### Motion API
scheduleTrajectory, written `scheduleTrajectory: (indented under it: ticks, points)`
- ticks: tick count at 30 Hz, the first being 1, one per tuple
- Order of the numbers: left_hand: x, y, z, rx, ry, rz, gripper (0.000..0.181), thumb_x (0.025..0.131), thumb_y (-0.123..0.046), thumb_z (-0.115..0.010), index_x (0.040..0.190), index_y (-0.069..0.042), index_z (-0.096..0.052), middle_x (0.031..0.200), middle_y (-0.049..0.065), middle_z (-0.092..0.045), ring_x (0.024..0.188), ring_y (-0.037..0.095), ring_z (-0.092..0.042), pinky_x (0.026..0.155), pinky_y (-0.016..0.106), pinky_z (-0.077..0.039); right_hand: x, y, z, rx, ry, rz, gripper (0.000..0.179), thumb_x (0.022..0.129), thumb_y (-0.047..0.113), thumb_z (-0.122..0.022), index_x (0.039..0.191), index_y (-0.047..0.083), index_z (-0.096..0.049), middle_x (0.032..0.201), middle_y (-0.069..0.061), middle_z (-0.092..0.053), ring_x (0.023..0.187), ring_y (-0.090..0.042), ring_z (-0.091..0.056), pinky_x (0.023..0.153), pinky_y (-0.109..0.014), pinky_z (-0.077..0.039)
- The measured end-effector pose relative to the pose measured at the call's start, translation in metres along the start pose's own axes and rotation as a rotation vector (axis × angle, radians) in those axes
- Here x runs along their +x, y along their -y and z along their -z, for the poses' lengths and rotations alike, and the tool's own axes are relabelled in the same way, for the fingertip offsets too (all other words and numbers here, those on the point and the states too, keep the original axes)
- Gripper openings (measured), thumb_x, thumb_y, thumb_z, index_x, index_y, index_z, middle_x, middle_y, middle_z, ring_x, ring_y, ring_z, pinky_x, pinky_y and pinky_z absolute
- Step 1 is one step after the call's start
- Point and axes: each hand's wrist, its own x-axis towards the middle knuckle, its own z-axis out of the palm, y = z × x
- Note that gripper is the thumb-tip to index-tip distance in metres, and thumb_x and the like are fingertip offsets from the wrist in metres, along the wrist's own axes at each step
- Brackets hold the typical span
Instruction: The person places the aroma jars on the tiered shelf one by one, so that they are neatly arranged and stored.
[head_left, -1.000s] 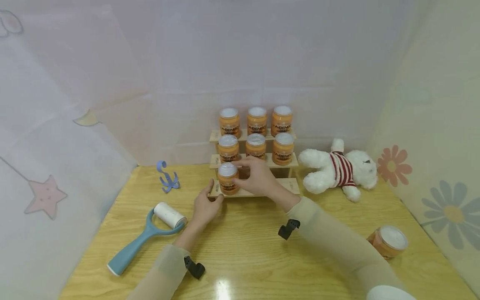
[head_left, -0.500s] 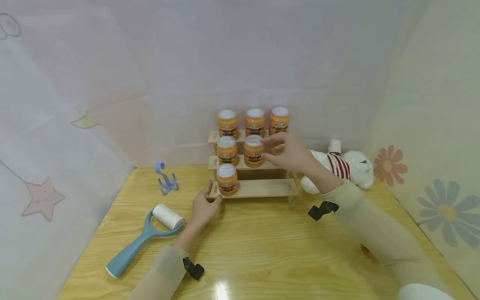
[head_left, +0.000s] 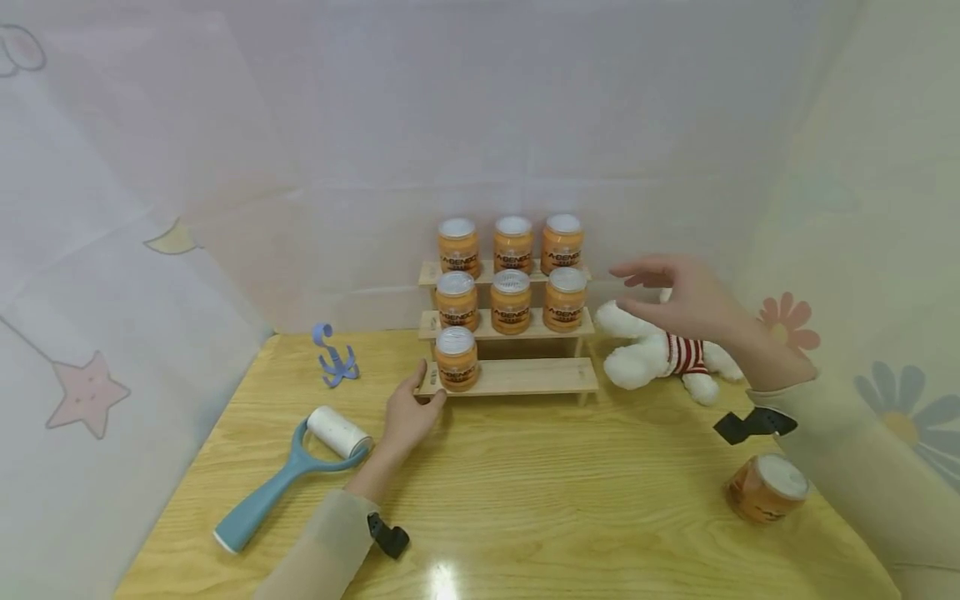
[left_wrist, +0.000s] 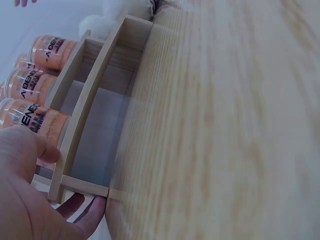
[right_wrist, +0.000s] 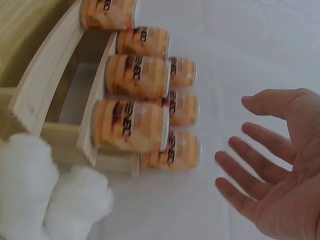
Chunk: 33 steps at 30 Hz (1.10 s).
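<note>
A three-tiered wooden rack (head_left: 534, 377) holds orange jars with pale lids: three on the top tier, three on the middle tier, and one jar (head_left: 457, 358) at the left of the bottom tier. My left hand (head_left: 409, 418) grips the bottom tier's left end. In the left wrist view its thumb (left_wrist: 47, 150) lies beside the jar at the tier edge, and its fingers bend round the end support. My right hand (head_left: 678, 296) hangs in the air right of the rack, above the white teddy bear (head_left: 637, 364), fingers loosely bent and holding nothing.
Another orange jar (head_left: 767, 490) stands on the table (head_left: 525, 517) at the right, near my right sleeve. A blue-handled lint roller (head_left: 281, 479) and a purple hook (head_left: 337, 358) lie at the left. Patterned sheets (head_left: 360, 125) enclose the back and sides.
My right hand has left the bottom-tier jar and moved right, past the middle tier, to above the teddy bear. My left hand has stayed on the rack's end.
</note>
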Motion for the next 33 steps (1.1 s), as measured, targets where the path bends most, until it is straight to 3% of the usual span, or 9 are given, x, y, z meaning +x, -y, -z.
scheduleTrajectory:
  ticks: [4,6,9,13,16,20,21,23,33]
  points:
    - [0.000,0.000,-0.001,-0.002,-0.002,-0.004,0.077,0.101,-0.022,-0.069,0.167,-0.013,-0.032,0.167,0.023,-0.042,0.112,0.033,-0.075,0.086,0.034,-0.066,-0.020,-0.020,0.011,0.002,-0.076,0.001,0.037,0.095,0.015,-0.081,0.131,0.021,-0.076,0.125,0.009,-0.076,0.107,0.004,-0.070,0.086,-0.009,-0.051]
    - [-0.001,-0.001,-0.001,-0.001,0.001,-0.005,0.077,0.101,-0.022,-0.069,0.167,-0.013,-0.032,0.168,0.022,-0.042,0.112,0.033,-0.075,0.085,0.034,-0.066,-0.031,-0.030,0.016,0.036,-0.098,-0.005,0.037,0.093,0.010,-0.082,0.129,0.018,-0.077,0.118,0.021,-0.075,0.102,0.014,-0.067,0.084,-0.005,-0.049]
    - [-0.002,-0.002,0.000,-0.005,0.005,-0.006,0.076,0.101,-0.023,-0.068,0.167,-0.014,-0.032,0.168,0.022,-0.041,0.109,0.031,-0.076,0.083,0.032,-0.066,-0.047,-0.043,0.024,0.051,-0.088,-0.018,0.038,0.093,0.007,-0.082,0.129,0.017,-0.077,0.116,0.032,-0.071,0.103,0.018,-0.066,0.086,-0.002,-0.048]
    - [0.000,-0.003,0.000,0.002,0.000,-0.002,0.076,0.101,-0.023,-0.068,0.168,-0.014,-0.032,0.169,0.021,-0.041,0.110,0.031,-0.076,0.083,0.033,-0.065,-0.066,-0.062,0.030,0.040,-0.027,0.099,0.040,0.091,-0.004,-0.079,0.129,0.010,-0.076,0.123,0.026,-0.072,0.110,0.013,-0.068,0.092,-0.004,-0.050]
    - [0.001,-0.003,0.000,0.012,-0.004,0.000,0.076,0.101,-0.023,-0.069,0.167,-0.014,-0.033,0.168,0.021,-0.041,0.111,0.032,-0.076,0.086,0.035,-0.066,-0.081,-0.073,0.032,0.042,0.008,0.213,0.045,0.086,-0.014,-0.079,0.126,0.006,-0.076,0.124,0.023,-0.073,0.116,0.013,-0.066,0.121,-0.009,-0.031]
    - [0.000,-0.002,0.001,0.017,-0.009,-0.002,0.077,0.100,-0.023,-0.069,0.167,-0.013,-0.033,0.168,0.022,-0.042,0.112,0.033,-0.076,0.089,0.037,-0.066,-0.100,-0.083,0.033,-0.015,0.055,0.277,0.053,0.081,-0.013,-0.081,0.126,0.014,-0.076,0.123,0.024,-0.073,0.117,0.013,-0.064,0.119,-0.009,-0.030]
    - [0.000,-0.002,0.001,0.016,-0.008,-0.004,0.077,0.100,-0.023,-0.069,0.167,-0.013,-0.033,0.168,0.022,-0.042,0.112,0.033,-0.076,0.089,0.037,-0.066,-0.105,-0.086,0.033,-0.020,0.077,0.293,0.055,0.081,-0.014,-0.082,0.128,0.014,-0.075,0.126,0.022,-0.073,0.118,0.012,-0.065,0.112,-0.008,-0.041]
    - [0.000,-0.001,0.001,0.016,-0.009,-0.004,0.077,0.100,-0.023,-0.070,0.167,-0.013,-0.033,0.168,0.021,-0.042,0.111,0.032,-0.076,0.089,0.036,-0.066,-0.115,-0.091,0.033,-0.024,0.121,0.292,0.058,0.082,-0.012,-0.082,0.132,0.015,-0.073,0.131,0.020,-0.072,0.117,0.010,-0.066,0.093,-0.005,-0.050]
    - [0.000,-0.002,0.000,0.009,-0.020,0.005,0.076,0.100,-0.023,-0.071,0.166,-0.014,-0.035,0.168,0.019,-0.043,0.109,0.029,-0.076,0.086,0.034,-0.065,-0.158,-0.118,0.036,0.098,0.331,0.175,0.065,0.087,-0.005,-0.082,0.147,0.009,-0.062,0.150,0.014,-0.064,0.132,0.010,-0.058,0.098,-0.013,-0.055]
